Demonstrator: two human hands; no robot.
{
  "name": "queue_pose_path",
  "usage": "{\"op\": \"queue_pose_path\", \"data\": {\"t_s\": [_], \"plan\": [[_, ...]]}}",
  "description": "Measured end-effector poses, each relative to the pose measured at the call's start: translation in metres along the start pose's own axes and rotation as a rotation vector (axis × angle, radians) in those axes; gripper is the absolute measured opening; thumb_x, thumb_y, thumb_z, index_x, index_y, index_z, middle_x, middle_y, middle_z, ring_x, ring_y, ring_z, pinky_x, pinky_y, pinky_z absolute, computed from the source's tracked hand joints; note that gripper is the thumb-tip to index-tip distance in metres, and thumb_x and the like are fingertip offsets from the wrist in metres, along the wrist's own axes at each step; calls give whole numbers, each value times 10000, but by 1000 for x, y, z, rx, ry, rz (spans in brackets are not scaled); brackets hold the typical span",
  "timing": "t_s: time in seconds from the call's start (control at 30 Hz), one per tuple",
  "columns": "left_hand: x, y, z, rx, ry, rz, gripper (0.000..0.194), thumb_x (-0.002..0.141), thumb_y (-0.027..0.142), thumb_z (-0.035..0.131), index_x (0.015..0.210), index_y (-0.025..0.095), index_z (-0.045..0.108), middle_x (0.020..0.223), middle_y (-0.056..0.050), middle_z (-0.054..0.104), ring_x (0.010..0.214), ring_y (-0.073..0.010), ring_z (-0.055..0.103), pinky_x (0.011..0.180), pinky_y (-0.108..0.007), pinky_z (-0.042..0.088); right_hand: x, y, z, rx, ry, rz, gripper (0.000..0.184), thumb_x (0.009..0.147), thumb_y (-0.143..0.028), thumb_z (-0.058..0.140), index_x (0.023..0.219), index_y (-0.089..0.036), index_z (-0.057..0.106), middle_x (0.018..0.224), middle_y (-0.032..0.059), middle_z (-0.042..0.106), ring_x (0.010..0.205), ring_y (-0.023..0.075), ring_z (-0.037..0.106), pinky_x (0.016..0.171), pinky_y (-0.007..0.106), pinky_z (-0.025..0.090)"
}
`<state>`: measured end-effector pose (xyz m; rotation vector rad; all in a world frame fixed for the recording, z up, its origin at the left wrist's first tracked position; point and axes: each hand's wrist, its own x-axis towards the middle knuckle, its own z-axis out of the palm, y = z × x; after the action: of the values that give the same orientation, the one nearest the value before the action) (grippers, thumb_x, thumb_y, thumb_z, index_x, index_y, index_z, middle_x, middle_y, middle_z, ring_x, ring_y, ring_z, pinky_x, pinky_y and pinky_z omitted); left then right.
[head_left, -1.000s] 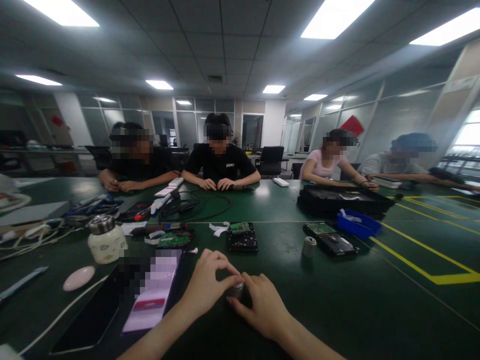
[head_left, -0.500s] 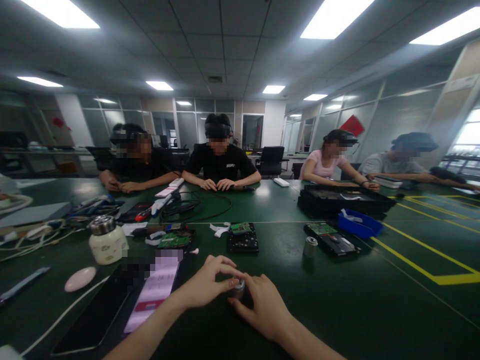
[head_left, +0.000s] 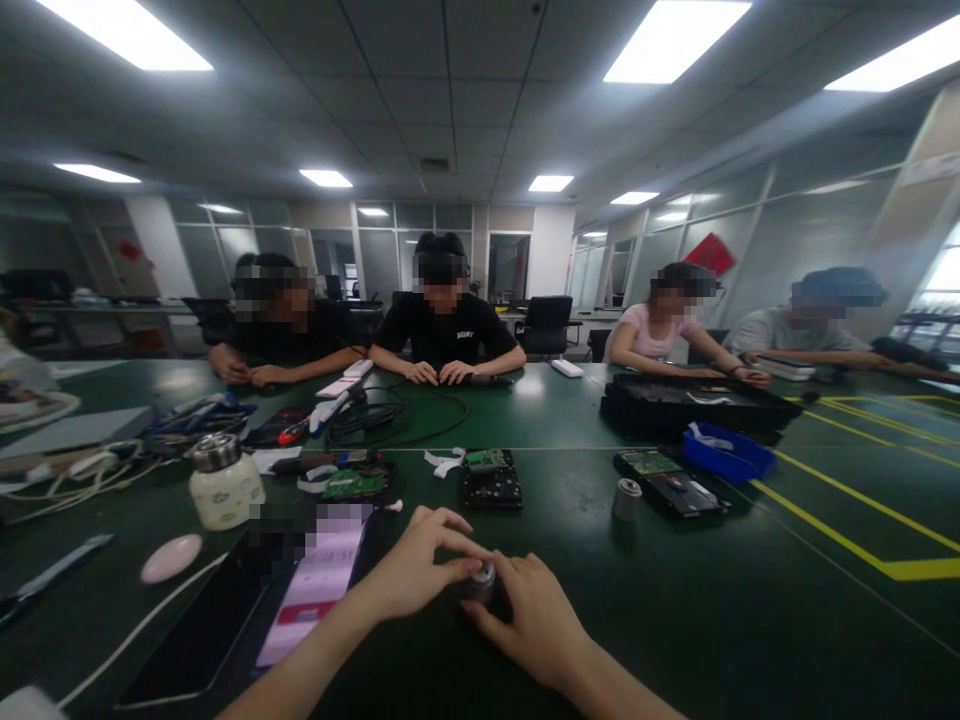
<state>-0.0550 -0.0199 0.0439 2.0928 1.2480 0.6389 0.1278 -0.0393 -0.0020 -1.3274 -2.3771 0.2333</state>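
Observation:
A small silver cylinder that looks like a small electric motor [head_left: 481, 583] stands upright on the green table [head_left: 577, 560] in front of me. My right hand [head_left: 529, 615] is curled round its right side, with the thumb at the near side low down and the index finger by the top edge. From the left, my left hand [head_left: 420, 565] reaches over with thumb and index fingertip pinched at its top; whether a tiny part is between them I cannot make out. A second, similar cylinder [head_left: 626, 500] stands farther off to the right.
Opened hard drives with green boards [head_left: 491, 490] lie beyond my hands. A blue tray [head_left: 727, 455] and a black bin [head_left: 697, 400] are at the right. Phones [head_left: 319, 580], a cream jar [head_left: 225, 490] and cables sit left. Several people work across the table.
The whole view has shifted slightly, so things appear a little farther right and lower. Both hands stay at the motor with almost the same grip.

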Motion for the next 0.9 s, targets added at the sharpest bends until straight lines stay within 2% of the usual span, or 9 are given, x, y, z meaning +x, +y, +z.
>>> {"op": "queue_pose_path", "data": {"t_s": [0.13,0.2,0.27,0.33,0.43,0.57,0.63,0.73,0.9], "plan": [[2,3,5,-7,159,-63,160,678,407,692,740,266,737,932,-23,633,963,-218,516,895,-347,356,-1,-1,-1,-12,2,11,227,835,-408,533,910,-194,537,834,30,634,747,195,565,708,298,333],[0,8,5,4,231,-52,190,631,379,731,776,257,728,922,-23,641,956,-224,515,887,-349,364,-1,-1,-1,-11,1,15,223,838,-409,528,898,-194,535,824,27,633,738,193,563,706,299,334],[-1,11,5,19,239,-24,275,622,354,739,890,295,715,974,-19,636,991,-228,497,908,-355,354,-2,-1,-1,-10,-2,22,227,835,-412,529,886,-191,536,817,27,632,734,192,562,703,298,337],[-2,11,7,18,183,-10,271,664,369,705,934,340,704,1028,-14,624,1024,-226,482,931,-358,339,-2,0,-1,-5,1,22,245,833,-415,533,922,-187,541,835,31,634,749,194,564,706,296,340],[0,7,12,-27,146,-44,199,700,443,659,847,329,731,1013,-19,635,1012,-225,497,915,-348,350,-1,-1,-1,3,5,10,256,845,-402,521,984,-188,543,873,33,636,769,192,566,700,289,344],[4,1,11,-76,244,-29,220,685,467,665,778,282,740,917,-19,668,955,-218,532,864,-326,377,-1,-2,-3,-12,-2,12,234,846,-399,521,952,-191,546,853,29,638,748,191,569,689,289,348],[7,-5,8,-74,326,-21,233,721,464,630,804,273,734,885,-16,679,921,-211,548,838,-317,384,-1,-3,-4,-27,-6,21,238,837,-412,532,925,-191,545,836,30,641,738,194,572,695,295,350],[10,-22,6,-6,425,-122,276,762,458,575,872,255,727,846,-22,681,821,-198,567,751,-298,399,-1,-4,-4,-42,-6,27,267,831,-429,536,940,-185,543,849,41,649,753,204,581,720,307,354],[11,-53,24,97,429,-235,292,744,431,586,873,216,735,763,-54,643,794,-228,551,718,-319,384,-1,-3,-2,-41,-3,41,307,828,-439,537,981,-174,542,860,56,656,772,220,590,735,320,359]]}}
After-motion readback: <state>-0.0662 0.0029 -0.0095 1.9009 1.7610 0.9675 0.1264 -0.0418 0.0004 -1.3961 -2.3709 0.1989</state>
